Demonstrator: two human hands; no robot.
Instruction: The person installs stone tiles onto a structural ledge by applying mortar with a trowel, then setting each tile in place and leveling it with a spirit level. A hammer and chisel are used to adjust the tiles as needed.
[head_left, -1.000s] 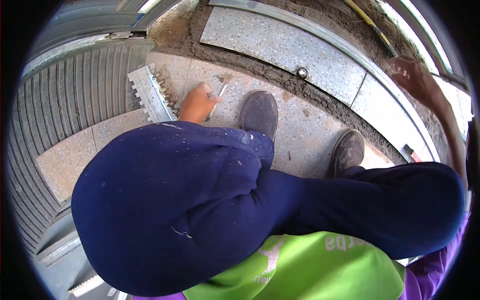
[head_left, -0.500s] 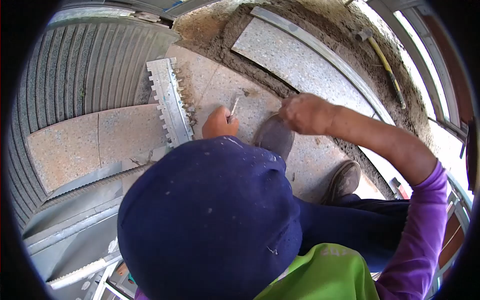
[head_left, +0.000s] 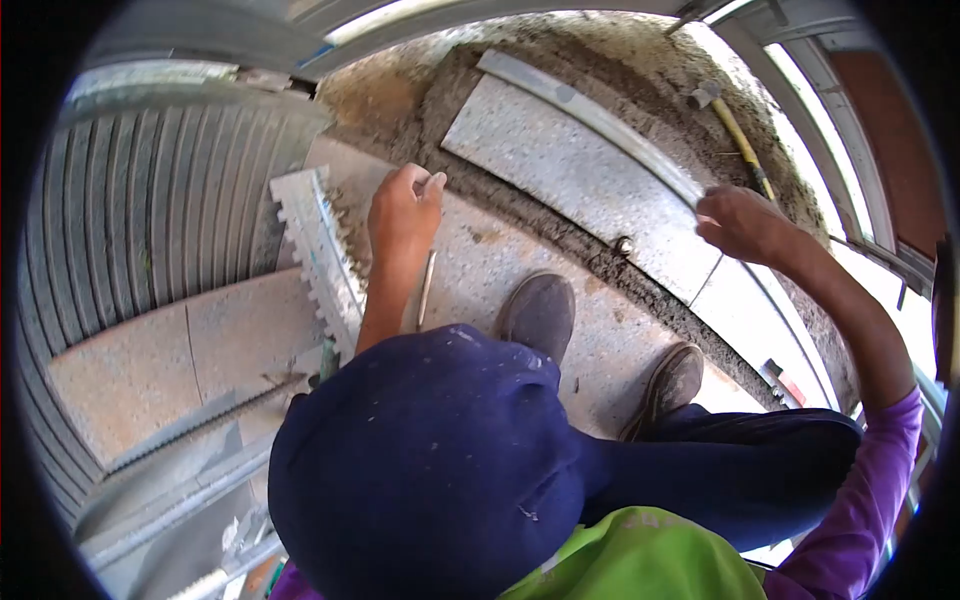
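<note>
My left hand [head_left: 405, 212] is closed in a pinch above the floor tiles, just short of the mortar strip; what it holds, if anything, is too small to name. A thin stick [head_left: 427, 290] lies beside my left forearm. My right hand [head_left: 742, 226], fingers curled, is at the long metal straightedge [head_left: 600, 115]; anything in its fingers is hidden. The straightedge runs along the speckled tile [head_left: 545, 140]. At that tile's lower edge sits a small round shiny thing [head_left: 624, 245], beside the mortar strip [head_left: 540, 218].
A notched trowel [head_left: 318, 250] lies left of my forearm. A hammer [head_left: 735, 130] with a yellow handle rests on mortar at upper right. Ribbed panel [head_left: 140, 210] and two tiles [head_left: 240, 325] are at left. My shoes [head_left: 540, 315] stand on the tiles. Metal frames border the area.
My left hand has moved up and left, letting go of the thin stick. My right hand has moved right, from above my shoe to the straightedge. The small round thing has come into view.
</note>
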